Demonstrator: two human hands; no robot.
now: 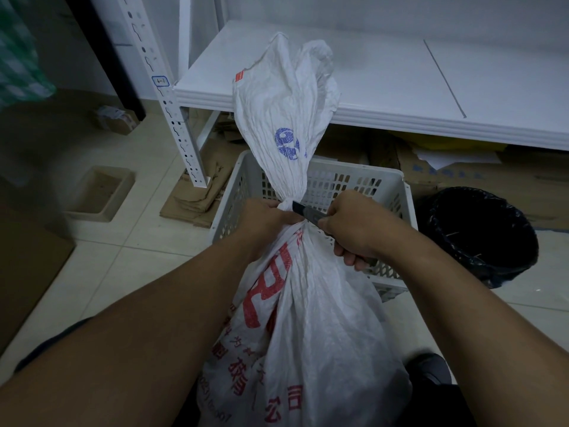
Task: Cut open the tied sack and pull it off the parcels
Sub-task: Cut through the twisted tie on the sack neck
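Head cam: left grip (266, 221) clenched round sack (311, 334) neck; right grip (354, 234) grasping utility knife (303, 211), tip at neck between grips.

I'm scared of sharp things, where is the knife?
Mid-picture in the head view: the right hand grips the knife, its tip at the tied neck of the sack, beside the left hand, in front of the white crate.
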